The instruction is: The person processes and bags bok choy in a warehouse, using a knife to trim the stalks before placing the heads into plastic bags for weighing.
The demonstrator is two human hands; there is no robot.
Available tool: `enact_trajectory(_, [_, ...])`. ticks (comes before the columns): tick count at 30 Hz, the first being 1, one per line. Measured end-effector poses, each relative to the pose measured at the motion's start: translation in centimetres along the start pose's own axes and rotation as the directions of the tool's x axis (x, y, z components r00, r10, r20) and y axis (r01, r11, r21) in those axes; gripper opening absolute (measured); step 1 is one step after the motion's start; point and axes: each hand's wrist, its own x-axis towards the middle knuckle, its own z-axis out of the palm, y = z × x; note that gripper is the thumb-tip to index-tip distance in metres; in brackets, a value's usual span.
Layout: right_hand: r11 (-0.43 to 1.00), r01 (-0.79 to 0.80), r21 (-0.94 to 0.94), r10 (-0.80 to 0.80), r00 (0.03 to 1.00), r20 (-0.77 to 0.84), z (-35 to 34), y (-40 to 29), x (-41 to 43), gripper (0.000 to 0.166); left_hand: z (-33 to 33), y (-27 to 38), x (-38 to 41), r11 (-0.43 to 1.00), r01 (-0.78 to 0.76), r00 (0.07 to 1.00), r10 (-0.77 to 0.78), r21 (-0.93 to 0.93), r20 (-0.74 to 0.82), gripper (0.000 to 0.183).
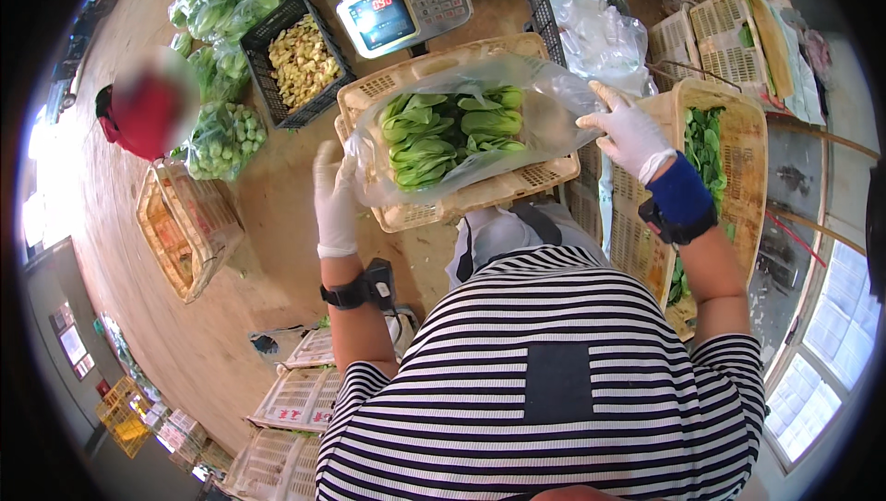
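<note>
A clear plastic bag [547, 86] is spread over a beige plastic crate [408, 217] in front of me. Within the bag's outline lie several heads of bok choy [422, 141] in two rows. My right hand [630, 131], in a white glove, grips the bag's right end with its fingertips. At the opposite end, my gloved left hand [336, 189] is upright, thumb against the bag's edge; blur hides whether it grips the plastic. Behind the crate stands a weighing scale's lit display and keypad [408, 6].
A black crate of ginger-like pieces [301, 61] and bagged greens [225, 138] stand to the left. Clear bags [595, 30] fill a black crate at right. Nearby is a tall beige crate [744, 155] with leafy greens. A person in red [145, 127] is beyond an empty-looking crate [190, 224].
</note>
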Motion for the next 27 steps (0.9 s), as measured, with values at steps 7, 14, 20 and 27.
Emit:
enact_trajectory(7, [0.903, -0.14, 0.407, 0.246, 0.943, -0.222, 2.0, -0.9, -8.0, 0.038, 13.0, 5.3, 0.0, 0.548, -0.772, 0.568, 0.367, 0.322, 0.736, 0.017])
enact_trajectory(14, [0.847, -0.366, 0.387, 0.442, 0.888, -0.129, 3.2, 0.4, -16.8, 0.032, 22.7, -21.6, 12.8, -0.025, -0.957, 0.268, -0.457, 0.288, 0.848, 0.028])
enact_trajectory(20, [0.607, -0.653, 0.453, 0.764, 0.637, -0.104, 7.5, -1.5, -27.7, 0.032, 23.5, -25.1, 5.9, 0.294, -0.796, 0.539, -0.055, 0.529, 0.841, 0.028])
enact_trajectory(27, [0.276, -0.787, 0.551, 0.917, 0.387, 0.094, 12.4, -4.6, -36.0, 0.031, 23.3, -28.0, 8.2, 0.268, -0.877, 0.42, 0.027, 0.398, 0.907, 0.038])
